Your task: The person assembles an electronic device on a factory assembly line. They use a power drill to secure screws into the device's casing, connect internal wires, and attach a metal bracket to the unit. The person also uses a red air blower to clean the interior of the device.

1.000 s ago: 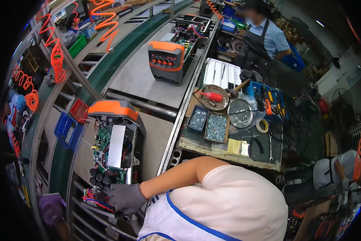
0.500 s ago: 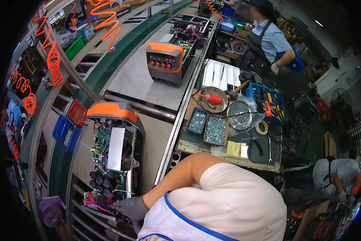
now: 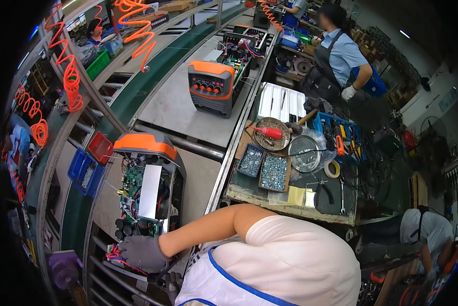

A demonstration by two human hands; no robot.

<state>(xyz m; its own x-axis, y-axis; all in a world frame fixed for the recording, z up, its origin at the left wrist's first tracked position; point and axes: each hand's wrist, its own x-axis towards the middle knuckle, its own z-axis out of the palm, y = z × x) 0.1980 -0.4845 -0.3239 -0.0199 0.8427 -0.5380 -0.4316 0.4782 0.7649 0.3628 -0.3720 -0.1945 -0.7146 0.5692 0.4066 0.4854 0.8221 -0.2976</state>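
Observation:
My right hand [image 3: 145,253], in a dark grey glove, reaches over the near end of an opened machine [image 3: 151,191] with an orange-and-grey front cover. Its fingers bend down onto a bundle of red and blue wires [image 3: 115,253], covering most of the black capacitors there; the fingertips are partly hidden. A gloved part of my left hand [image 3: 173,282] shows low beside the machine's near corner, next to my apron. Most of that hand is out of sight, and its grip does not show. Inside the machine are a green circuit board [image 3: 133,179] and a pale flat plate [image 3: 151,191].
A second opened machine [image 3: 211,86] stands farther along the roller line. Left of mine are a blue bin [image 3: 85,172] and a red bin [image 3: 100,148]. The right bench holds screw boxes [image 3: 275,172], a red bottle [image 3: 268,132], pliers [image 3: 324,193] and a spanner [image 3: 342,198]. Co-workers stand beyond.
My right hand has moved left, from the machine's near right side onto the wires and over the capacitors. More of the left glove now shows below it. The view has shifted slightly.

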